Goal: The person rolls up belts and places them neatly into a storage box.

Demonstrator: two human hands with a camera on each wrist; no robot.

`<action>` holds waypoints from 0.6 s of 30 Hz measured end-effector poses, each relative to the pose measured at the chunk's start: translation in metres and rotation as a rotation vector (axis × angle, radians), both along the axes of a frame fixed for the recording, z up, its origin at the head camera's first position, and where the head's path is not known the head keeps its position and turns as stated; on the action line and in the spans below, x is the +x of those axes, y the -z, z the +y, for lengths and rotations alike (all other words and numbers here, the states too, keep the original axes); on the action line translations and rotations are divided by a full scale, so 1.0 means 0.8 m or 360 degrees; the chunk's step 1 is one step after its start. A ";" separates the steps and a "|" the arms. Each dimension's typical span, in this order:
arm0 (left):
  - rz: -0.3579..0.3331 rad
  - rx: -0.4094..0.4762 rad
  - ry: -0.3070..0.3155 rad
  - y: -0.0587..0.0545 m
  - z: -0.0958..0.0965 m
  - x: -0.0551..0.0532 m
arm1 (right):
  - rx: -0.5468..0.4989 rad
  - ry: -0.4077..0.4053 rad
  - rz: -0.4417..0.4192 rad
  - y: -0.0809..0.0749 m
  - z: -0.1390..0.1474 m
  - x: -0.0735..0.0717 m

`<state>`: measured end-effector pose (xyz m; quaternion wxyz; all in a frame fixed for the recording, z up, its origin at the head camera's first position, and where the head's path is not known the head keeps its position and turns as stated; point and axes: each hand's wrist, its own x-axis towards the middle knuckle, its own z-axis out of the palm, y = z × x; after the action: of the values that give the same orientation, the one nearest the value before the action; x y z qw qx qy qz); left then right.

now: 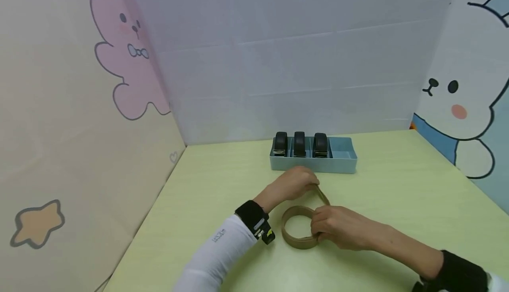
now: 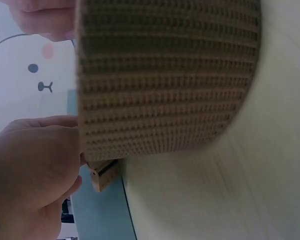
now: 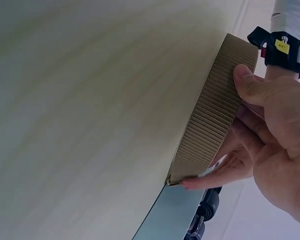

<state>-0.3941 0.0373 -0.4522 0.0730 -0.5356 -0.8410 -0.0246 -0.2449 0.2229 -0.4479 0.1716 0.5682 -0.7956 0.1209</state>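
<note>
A brown woven webbing belt (image 1: 287, 230) stands on its edge on the table, coiled into a loose ring. From the coil a free end slants up and away to my left hand (image 1: 294, 183), which pinches it. My right hand (image 1: 342, 228) grips the right side of the ring, its thumb lying on the ribbed outer face in the right wrist view. Ribbed webbing (image 2: 170, 95) fills much of the left wrist view, with a tan end piece (image 2: 106, 175) showing beside the left fingers. The ring's inner side under the right fingers is hidden.
Behind the hands sits a blue divided box (image 1: 343, 164). Three black rolls (image 1: 281, 142) with metal parts, apparently rolled belts, stand in its left compartments; the rightmost compartment holds nothing visible. A pale table (image 1: 222, 168) meets printed wall sheets at the back and sides.
</note>
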 end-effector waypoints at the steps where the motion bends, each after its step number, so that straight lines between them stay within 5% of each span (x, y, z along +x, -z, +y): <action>1: 0.0017 -0.0032 -0.0004 0.001 0.002 -0.002 | -0.0003 0.0007 -0.0009 0.001 0.001 0.000; 10: 0.0017 -0.0133 -0.0206 -0.004 -0.037 -0.002 | 0.0055 0.0207 -0.0083 0.001 0.014 -0.002; 18: -0.0289 0.0017 -0.0330 -0.008 -0.082 0.021 | 0.0111 0.0362 -0.0087 -0.003 0.021 -0.016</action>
<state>-0.3776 -0.0279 -0.4456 0.0018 -0.4409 -0.8948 -0.0698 -0.2577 0.2399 -0.4457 0.1426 0.4766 -0.8630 0.0884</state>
